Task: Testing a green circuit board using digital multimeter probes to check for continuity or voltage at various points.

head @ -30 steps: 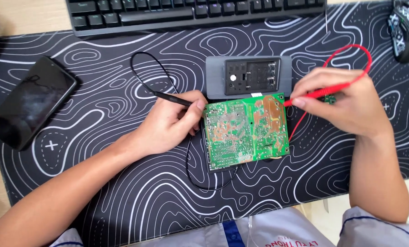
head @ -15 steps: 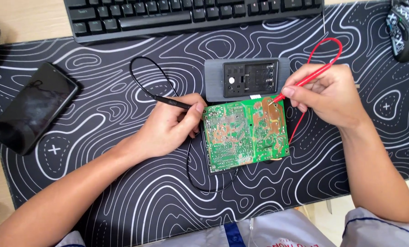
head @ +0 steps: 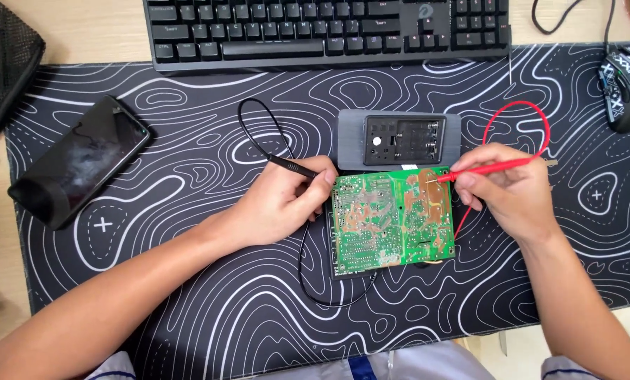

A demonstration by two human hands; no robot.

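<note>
Presently, a red probe (head: 498, 167) is gripped by the right hand (head: 508, 190), tip touching the green circuit board (head: 392, 218); a black probe (head: 294, 167) is gripped by the left hand (head: 283, 204).

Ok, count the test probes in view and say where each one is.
2. The black probe is in the left hand, at the green circuit board's left edge. The red probe is in the right hand, tip on the board's upper right.
</note>
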